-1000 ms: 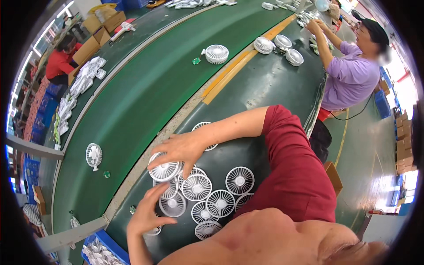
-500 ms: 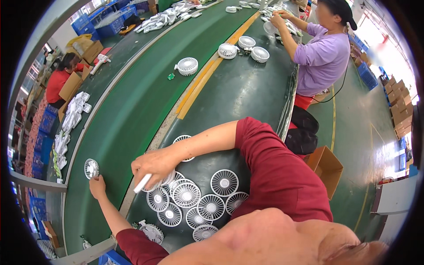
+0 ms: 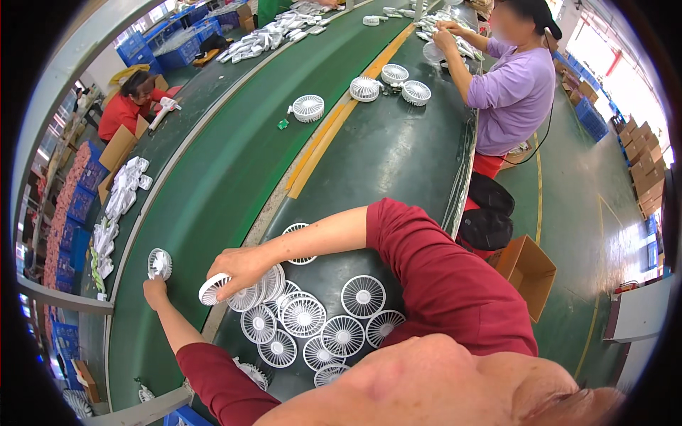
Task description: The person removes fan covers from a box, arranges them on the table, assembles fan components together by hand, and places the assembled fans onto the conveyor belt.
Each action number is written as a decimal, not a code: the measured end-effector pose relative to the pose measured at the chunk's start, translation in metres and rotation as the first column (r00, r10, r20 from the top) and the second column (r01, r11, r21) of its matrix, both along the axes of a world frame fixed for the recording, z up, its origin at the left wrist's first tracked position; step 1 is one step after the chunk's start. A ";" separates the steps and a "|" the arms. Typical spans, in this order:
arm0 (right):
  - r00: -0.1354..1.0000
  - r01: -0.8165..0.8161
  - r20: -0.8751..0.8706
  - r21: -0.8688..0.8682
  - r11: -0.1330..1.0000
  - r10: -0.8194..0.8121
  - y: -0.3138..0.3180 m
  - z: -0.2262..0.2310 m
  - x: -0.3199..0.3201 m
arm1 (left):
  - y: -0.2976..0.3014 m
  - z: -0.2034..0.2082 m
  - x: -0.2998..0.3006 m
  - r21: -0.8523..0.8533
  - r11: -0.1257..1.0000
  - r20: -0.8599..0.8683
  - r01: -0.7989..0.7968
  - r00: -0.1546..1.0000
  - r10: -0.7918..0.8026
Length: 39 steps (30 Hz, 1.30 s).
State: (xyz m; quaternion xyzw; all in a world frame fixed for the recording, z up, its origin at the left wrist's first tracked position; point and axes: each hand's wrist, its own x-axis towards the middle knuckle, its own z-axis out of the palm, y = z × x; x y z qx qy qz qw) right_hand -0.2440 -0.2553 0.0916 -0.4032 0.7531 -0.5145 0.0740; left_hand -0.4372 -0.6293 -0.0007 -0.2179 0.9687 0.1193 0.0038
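Left-side green conveyor point(image 3: 213, 170): your left hand point(image 3: 154, 293), finger grip unclear, could drop the fan head point(image 3: 163, 262) if loose; right hand point(image 3: 241, 264) pinches a grille point(image 3: 211, 290).

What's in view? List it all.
Near fan: one, white, over belt
Held grille: one, white, table edge
Loose grilles: over ten, white, table
Other fans: at least five, white, belt, table
Circuit board: one, green, belt
Belt: one, green, centre left
Table: one, dark green, centre
Part heaps: several, mostly white, background
Crates: several, blue, far left
Open carton: one, brown, right floor
Co-workers: at least two, purple, red, background
Left hand: one, bare, at near fan
Right hand: one, bare, on held grille
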 end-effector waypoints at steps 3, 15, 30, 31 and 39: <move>0.988 0.076 0.139 -0.072 0.995 -0.066 0.012 -0.004 -0.011 | 0.035 -0.012 0.011 -0.162 0.974 -0.271 0.157 0.942 -0.197; 0.964 0.214 -0.075 -0.347 0.913 -0.255 -0.056 0.010 -0.001 | 0.140 0.073 0.250 0.912 0.048 -0.395 0.408 0.840 0.372; 0.935 -0.074 -0.356 -0.177 0.981 0.006 -0.116 -0.006 0.086 | 0.147 0.100 0.339 0.800 -0.252 -0.248 0.545 0.682 0.688; 0.957 -0.120 -0.288 -0.322 0.939 0.023 -0.126 -0.015 0.083 | 0.155 0.102 0.339 0.794 -0.152 -0.329 0.589 0.626 0.708; 0.637 0.022 0.620 -0.609 0.793 0.459 -0.131 0.018 0.096 | 0.180 0.096 0.328 0.234 0.903 -0.969 0.360 0.164 0.186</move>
